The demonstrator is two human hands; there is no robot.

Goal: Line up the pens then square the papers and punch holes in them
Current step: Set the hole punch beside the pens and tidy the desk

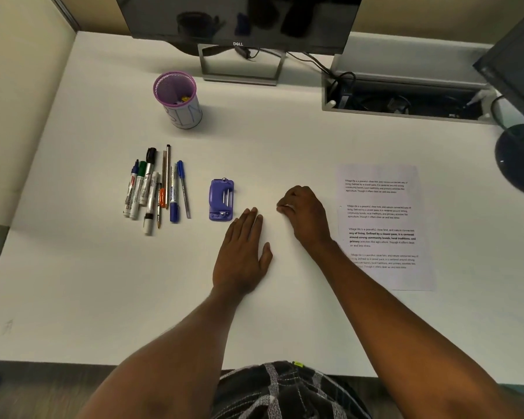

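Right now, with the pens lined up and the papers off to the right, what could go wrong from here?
1. The purple hole punch lies close beside the row of pens. A careless grab by the left hand might knock the blue pen askew.
2. The right forearm covers the printed papers' near left edge. Dragging it could skew the sheets.

**Colour and pattern findings**

Your desk (285,140) is plain white. The hole punch (221,199) reads blue-violet with silver metal parts. The pen cup (176,95) is purple mesh, banded by a white label (188,114) with blue lettering. Among your pens (152,195), note white barrels with blue, green and black caps, one orange clip, and one slim pen capped blue. The papers (381,225) are white, printed in black, some lines bold. Your garment (285,391) shows a black, grey and white check. The monitor (239,16) is black on a silver stand (239,77).
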